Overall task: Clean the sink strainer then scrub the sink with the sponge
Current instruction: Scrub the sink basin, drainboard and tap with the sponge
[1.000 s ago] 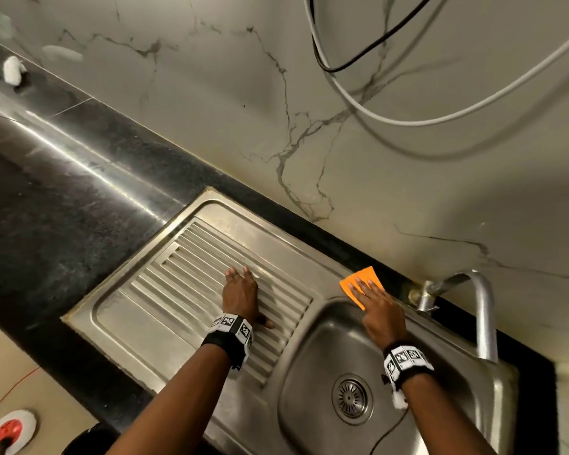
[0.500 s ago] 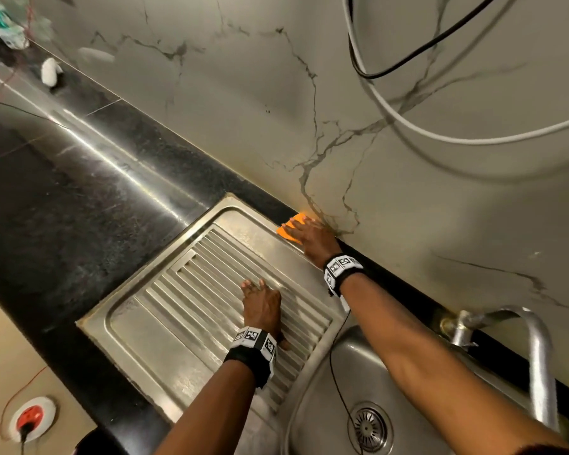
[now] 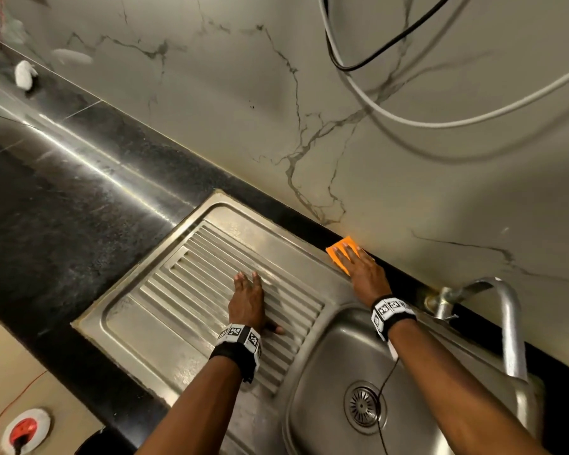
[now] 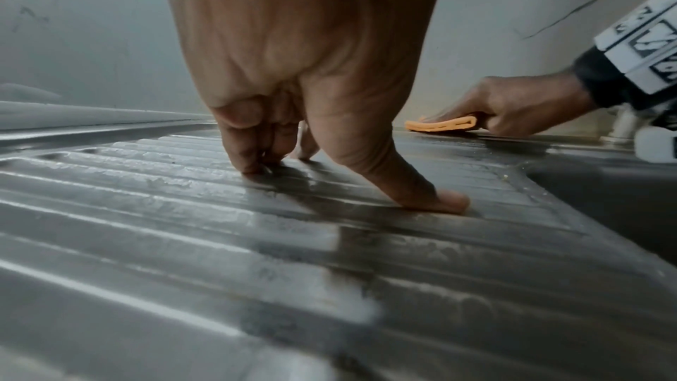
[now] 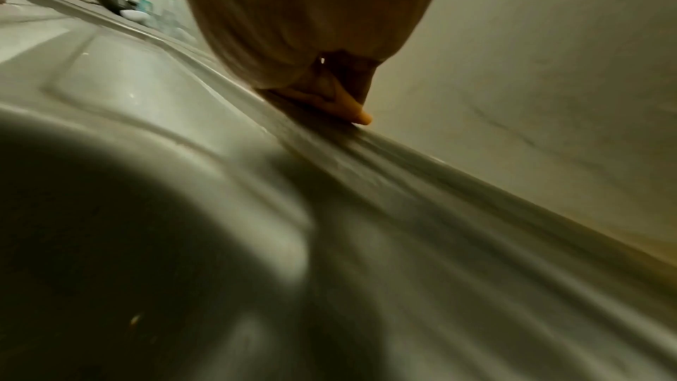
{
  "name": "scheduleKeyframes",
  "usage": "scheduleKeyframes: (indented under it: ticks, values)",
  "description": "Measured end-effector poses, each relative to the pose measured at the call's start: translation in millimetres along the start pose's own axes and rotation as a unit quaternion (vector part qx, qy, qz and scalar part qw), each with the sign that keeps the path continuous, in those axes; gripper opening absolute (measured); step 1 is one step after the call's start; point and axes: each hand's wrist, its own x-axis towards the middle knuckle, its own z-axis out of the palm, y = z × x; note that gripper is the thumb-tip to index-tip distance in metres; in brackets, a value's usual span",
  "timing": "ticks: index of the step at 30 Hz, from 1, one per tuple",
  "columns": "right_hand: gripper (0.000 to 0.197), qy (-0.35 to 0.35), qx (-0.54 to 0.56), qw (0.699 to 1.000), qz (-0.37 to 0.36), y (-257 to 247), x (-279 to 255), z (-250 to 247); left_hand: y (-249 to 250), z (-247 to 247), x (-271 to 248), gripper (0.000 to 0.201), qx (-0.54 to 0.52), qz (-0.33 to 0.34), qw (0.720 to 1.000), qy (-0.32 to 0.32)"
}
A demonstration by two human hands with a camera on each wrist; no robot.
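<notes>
Orange sponge pressed under right hand flat fingers, left hand splayed on drainboard (wristband markers unreadable)

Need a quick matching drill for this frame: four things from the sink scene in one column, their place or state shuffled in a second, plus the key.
Things:
1. sponge
2. left hand
3. strainer
4. tap

Places or states:
A. in the basin's drain, untouched
B. fingers flat on the ribbed drainboard
C. on the back rim by the wall, under the right hand
D. mounted behind the basin, spout over it

Pairs: 1-C, 2-B, 3-A, 4-D
</notes>
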Motion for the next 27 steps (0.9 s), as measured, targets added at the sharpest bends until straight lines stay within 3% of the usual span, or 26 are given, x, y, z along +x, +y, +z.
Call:
scheduleKeyframes:
  ticks: [3, 5, 8, 10, 13, 14, 17, 19, 22, 25, 27]
  values:
    - [0.086, -0.018, 0.002, 0.998, 0.058, 7.8, -32.8, 4.2, -0.6, 1.4, -3.4, 0.120, -0.001, 0.006, 1.000, 0.006]
    - [0.076, -0.009, 0.028, 0.990, 0.136, 0.3, -51.2, -3.6, -1.7, 3.7, -4.2, 0.117, -0.006, 0.009, 1.000, 0.005]
    - [0.030, 0.050, 0.085, 0.950, 0.296, -32.6, -54.4, -41.9, 2.8, 2.4, -0.7, 0.118, -0.018, -0.005, 1.000, 0.004]
    - [0.015, 0.086, 0.101, 0.938, 0.320, -55.7, -36.1, -62.2, 9.9, -0.5, 3.7, 0.139, -0.003, -0.016, 1.000, -0.016]
    - [0.032, 0.217, 0.168, 0.952, 0.136, -84.7, 13.2, -67.1, 16.9, -2.4, 7.8, 0.157, 0.027, -0.028, 0.999, -0.038]
    - [0.038, 0.223, 0.174, 0.957, 0.064, -91.5, 35.1, -67.3, 17.1, -1.6, 11.2, 0.160, 0.032, -0.032, 0.998, -0.036]
    - [0.058, 0.139, 0.145, 0.976, -0.086, -99.3, 98.1, -58.5, 17.9, -1.5, 15.7, 0.163, 0.039, -0.037, 0.998, -0.034]
    - [0.056, 0.070, 0.086, 0.987, -0.117, -91.3, 120.2, -42.3, 18.3, 0.6, 20.4, 0.157, 0.060, -0.029, 0.997, -0.044]
    - [0.047, 0.031, 0.033, 0.991, -0.122, -61.9, 112.9, -20.2, 20.3, 1.9, 25.9, 0.140, 0.092, -0.012, 0.994, -0.051]
    - [0.061, 0.072, 0.035, 0.991, -0.111, -28.1, 77.6, -10.7, 19.7, 0.2, 26.3, 0.126, 0.104, -0.009, 0.993, -0.051]
    - [0.064, 0.102, 0.057, 0.989, -0.086, -7.3, 41.1, -2.4, 18.9, 1.0, 24.4, 0.128, 0.092, -0.011, 0.995, -0.044]
